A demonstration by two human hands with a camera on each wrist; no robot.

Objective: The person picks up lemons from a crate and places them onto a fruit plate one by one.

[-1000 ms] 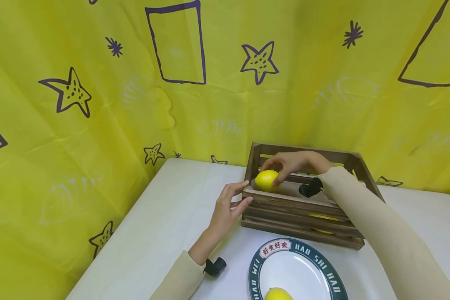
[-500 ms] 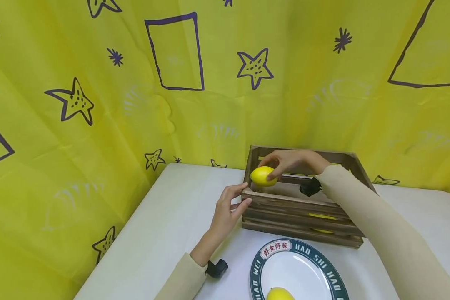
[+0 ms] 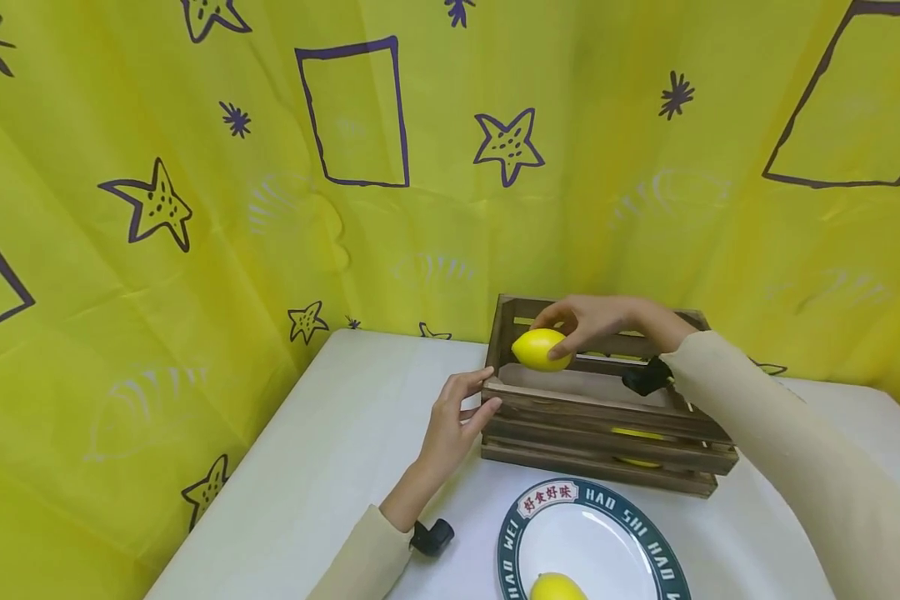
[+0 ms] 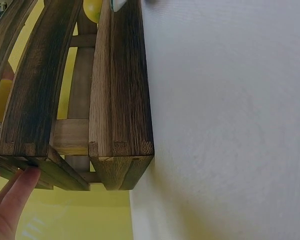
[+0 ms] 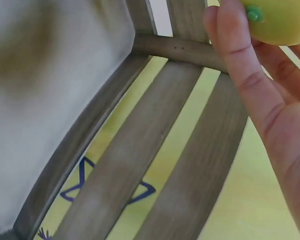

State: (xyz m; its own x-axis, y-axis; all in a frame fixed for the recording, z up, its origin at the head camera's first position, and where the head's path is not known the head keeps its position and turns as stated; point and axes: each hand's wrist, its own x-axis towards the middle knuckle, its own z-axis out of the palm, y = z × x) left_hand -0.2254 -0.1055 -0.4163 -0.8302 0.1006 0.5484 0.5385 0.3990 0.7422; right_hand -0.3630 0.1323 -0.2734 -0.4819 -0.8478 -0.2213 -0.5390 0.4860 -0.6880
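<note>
Right hand (image 3: 594,319) pinches a lemon (image 3: 537,348) by one end, over the crate's (image 3: 570,412) left interior; left hand (image 3: 450,417), fingers extended, touches the crate's left end, apparently steadying it.

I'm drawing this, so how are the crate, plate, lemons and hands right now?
Crate: upright, open on top
Plate: face up on the table
Held lemon: gripped, tip pointing left
Other lemon: on the plate, partly out of frame
Left hand: touching the crate's corner
Right hand: gripping the held lemon
</note>
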